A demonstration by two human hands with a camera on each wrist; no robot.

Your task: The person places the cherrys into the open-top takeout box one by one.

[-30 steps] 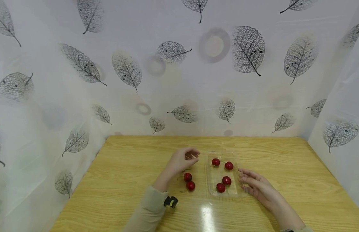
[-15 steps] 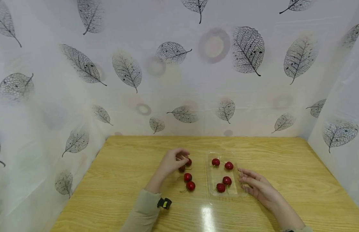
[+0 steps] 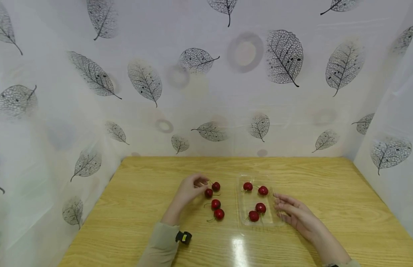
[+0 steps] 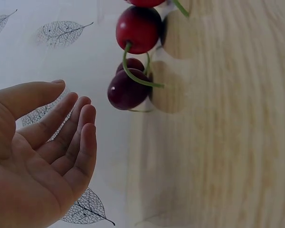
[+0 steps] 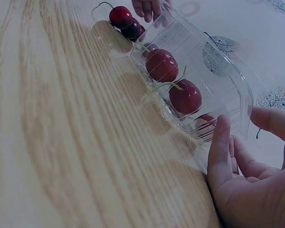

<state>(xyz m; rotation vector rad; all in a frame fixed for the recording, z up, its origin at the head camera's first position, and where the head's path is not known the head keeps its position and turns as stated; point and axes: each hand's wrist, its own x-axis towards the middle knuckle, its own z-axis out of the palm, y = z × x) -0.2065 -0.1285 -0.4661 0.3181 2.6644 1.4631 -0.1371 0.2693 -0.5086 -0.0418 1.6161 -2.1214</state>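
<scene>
My left hand [image 3: 190,190] is just left of a pair of dark red cherries [image 3: 215,186] on the table, its fingers loosely bent. In the left wrist view the left hand [image 4: 52,147] has a bare palm, apart from the stemmed cherries [image 4: 128,89]. Another pair of cherries [image 3: 218,214] lies closer to me. A clear plastic box [image 3: 240,207] to their right contains several cherries [image 3: 260,208]. My right hand [image 3: 298,215] rests its fairly straight fingers [image 5: 220,152] at the box's right wall, thumb near the rim.
The wooden table [image 3: 153,170] meets a pale leaf-printed sheet [image 3: 226,92] at its back and sides. A small black device [image 3: 184,237] is worn at the left cuff.
My left hand has moved left and down, away from the box, uncovering the far pair of cherries. The right hand and box have stayed in place.
</scene>
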